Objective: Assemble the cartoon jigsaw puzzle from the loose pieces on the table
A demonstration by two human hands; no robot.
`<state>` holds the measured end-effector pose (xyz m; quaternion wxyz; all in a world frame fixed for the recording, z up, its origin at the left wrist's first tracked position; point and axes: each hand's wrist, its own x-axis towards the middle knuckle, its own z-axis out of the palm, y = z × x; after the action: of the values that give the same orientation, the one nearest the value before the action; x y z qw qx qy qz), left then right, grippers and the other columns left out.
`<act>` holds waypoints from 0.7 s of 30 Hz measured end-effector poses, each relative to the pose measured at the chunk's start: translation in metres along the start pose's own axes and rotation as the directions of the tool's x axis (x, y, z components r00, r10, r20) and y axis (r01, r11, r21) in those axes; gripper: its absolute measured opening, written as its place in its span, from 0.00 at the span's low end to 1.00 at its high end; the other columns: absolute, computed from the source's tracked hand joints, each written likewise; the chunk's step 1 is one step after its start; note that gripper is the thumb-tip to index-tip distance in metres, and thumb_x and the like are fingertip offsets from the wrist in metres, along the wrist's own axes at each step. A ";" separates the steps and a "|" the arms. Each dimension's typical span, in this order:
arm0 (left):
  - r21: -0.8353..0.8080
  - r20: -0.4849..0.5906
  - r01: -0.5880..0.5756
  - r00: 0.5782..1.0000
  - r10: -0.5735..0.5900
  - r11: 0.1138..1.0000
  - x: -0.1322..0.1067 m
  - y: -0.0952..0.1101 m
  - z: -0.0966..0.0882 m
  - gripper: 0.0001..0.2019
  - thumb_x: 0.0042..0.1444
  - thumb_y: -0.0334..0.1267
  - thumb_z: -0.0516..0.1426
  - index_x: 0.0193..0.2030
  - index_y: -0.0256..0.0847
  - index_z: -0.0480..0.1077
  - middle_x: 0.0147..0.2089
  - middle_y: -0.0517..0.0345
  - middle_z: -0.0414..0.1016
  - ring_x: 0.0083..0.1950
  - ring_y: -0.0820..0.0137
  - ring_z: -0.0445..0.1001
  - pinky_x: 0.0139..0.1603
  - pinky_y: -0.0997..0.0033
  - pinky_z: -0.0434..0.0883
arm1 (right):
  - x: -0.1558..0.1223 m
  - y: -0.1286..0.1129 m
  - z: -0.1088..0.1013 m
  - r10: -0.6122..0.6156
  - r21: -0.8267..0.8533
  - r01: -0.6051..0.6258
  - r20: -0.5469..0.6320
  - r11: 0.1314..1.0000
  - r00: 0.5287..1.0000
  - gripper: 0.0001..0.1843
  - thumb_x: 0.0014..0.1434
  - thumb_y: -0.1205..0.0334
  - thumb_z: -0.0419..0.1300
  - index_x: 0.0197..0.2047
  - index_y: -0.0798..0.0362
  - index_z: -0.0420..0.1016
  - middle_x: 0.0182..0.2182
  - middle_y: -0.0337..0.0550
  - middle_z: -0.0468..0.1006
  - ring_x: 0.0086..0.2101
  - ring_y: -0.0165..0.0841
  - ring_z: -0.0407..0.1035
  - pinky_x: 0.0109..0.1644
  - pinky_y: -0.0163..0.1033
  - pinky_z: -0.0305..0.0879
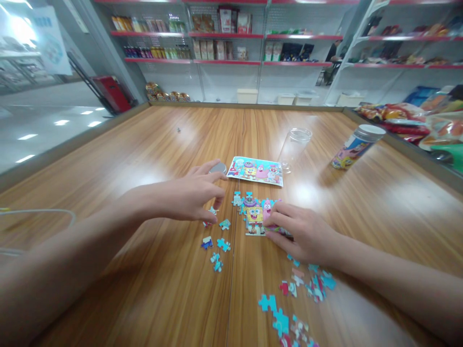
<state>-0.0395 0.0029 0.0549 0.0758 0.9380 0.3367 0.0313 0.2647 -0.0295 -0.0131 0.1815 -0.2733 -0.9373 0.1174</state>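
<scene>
A partly joined jigsaw puzzle [254,215] with cartoon figures lies on the wooden table. My right hand [302,230] rests on its right part, fingers curled and pressed down on it, so that side is hidden. To the left, my left hand [193,193] hovers with thumb and fingers apart and nothing visible between them. Below it are loose puzzle pieces [223,245], one partly covered by the thumb. More loose pieces [281,322] lie scattered near me, below my right hand. Behind the puzzle is a printed picture card [256,171] with the same figures.
A clear plastic jar [294,147] stands behind the card, and a picture-wrapped canister [357,147] with a silvery lid is farther right. A round metal lid [218,168] sits partly behind my left hand. Snack bags [401,118] lie beyond the table's right edge; stocked shelves [227,36] line the back.
</scene>
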 end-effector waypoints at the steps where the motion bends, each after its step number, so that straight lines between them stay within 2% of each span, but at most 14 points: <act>1: 0.003 0.061 -0.035 0.998 0.034 0.999 0.000 0.007 -0.002 0.12 0.52 0.48 0.68 0.33 0.43 0.77 0.61 0.53 0.69 0.72 0.52 0.56 0.73 0.46 0.54 | 0.000 0.000 0.000 -0.006 0.000 0.006 -0.008 1.000 1.000 0.07 0.68 0.62 0.54 0.44 0.54 0.72 0.39 0.43 0.70 0.37 0.30 0.64 0.38 0.36 0.59; 4: -0.009 0.151 -0.095 0.984 0.095 0.995 -0.001 0.030 -0.002 0.13 0.50 0.49 0.69 0.33 0.43 0.77 0.67 0.52 0.63 0.76 0.45 0.43 0.73 0.38 0.51 | 0.000 0.001 0.001 -0.027 0.000 0.027 -0.036 1.000 0.999 0.06 0.67 0.63 0.56 0.44 0.54 0.72 0.39 0.43 0.71 0.37 0.31 0.65 0.38 0.36 0.60; 7: -0.011 0.190 -0.100 0.977 0.101 0.995 -0.003 0.049 0.003 0.17 0.44 0.50 0.72 0.31 0.40 0.77 0.70 0.46 0.59 0.77 0.37 0.39 0.72 0.33 0.53 | 0.000 0.003 0.003 -0.062 0.001 0.062 -0.069 0.998 0.996 0.06 0.66 0.66 0.56 0.46 0.54 0.72 0.39 0.43 0.71 0.37 0.31 0.65 0.38 0.36 0.62; 9: 0.017 0.187 -0.086 0.979 0.082 0.996 -0.003 0.055 0.007 0.19 0.42 0.51 0.73 0.31 0.38 0.77 0.71 0.43 0.57 0.77 0.35 0.37 0.72 0.32 0.52 | -0.001 0.005 0.004 -0.102 0.043 0.109 -0.139 0.993 0.985 0.12 0.66 0.72 0.53 0.50 0.54 0.71 0.40 0.44 0.71 0.38 0.30 0.66 0.39 0.36 0.65; 12: 0.055 0.120 -0.102 0.988 0.095 0.993 0.000 0.056 0.012 0.20 0.42 0.50 0.73 0.33 0.37 0.76 0.73 0.43 0.55 0.77 0.35 0.36 0.73 0.32 0.49 | -0.003 0.008 0.004 -0.130 0.128 0.170 -0.272 0.977 0.953 0.24 0.62 0.81 0.47 0.56 0.55 0.70 0.45 0.47 0.70 0.45 0.31 0.68 0.46 0.36 0.69; 14: 0.078 0.066 -0.129 0.990 0.124 0.989 0.003 0.053 0.013 0.23 0.42 0.50 0.73 0.39 0.37 0.77 0.74 0.42 0.54 0.77 0.36 0.36 0.74 0.32 0.48 | -0.003 0.008 0.004 -0.130 0.146 0.182 -0.309 0.972 0.942 0.29 0.58 0.84 0.46 0.58 0.55 0.69 0.48 0.49 0.68 0.50 0.32 0.66 0.51 0.38 0.69; 17: 0.095 0.001 -0.154 0.988 0.155 0.984 0.006 0.047 0.013 0.26 0.42 0.48 0.73 0.45 0.38 0.75 0.73 0.41 0.55 0.77 0.37 0.36 0.74 0.32 0.47 | -0.003 0.008 0.005 -0.139 0.169 0.196 -0.302 0.966 0.943 0.33 0.56 0.85 0.46 0.62 0.54 0.66 0.50 0.50 0.66 0.52 0.34 0.65 0.55 0.40 0.69; 21: 0.061 0.001 -0.202 0.979 0.202 0.977 0.007 0.037 0.012 0.15 0.49 0.40 0.71 0.42 0.42 0.76 0.72 0.47 0.56 0.77 0.40 0.40 0.73 0.31 0.48 | -0.003 0.007 0.006 -0.167 0.219 0.234 -0.286 0.947 0.944 0.35 0.54 0.84 0.48 0.64 0.55 0.63 0.53 0.50 0.66 0.55 0.35 0.64 0.58 0.42 0.69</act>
<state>-0.0096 -0.0220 0.0493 0.0428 0.9692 0.2406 0.0308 0.2676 -0.0259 -0.0219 0.3484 -0.1638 -0.9056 0.1779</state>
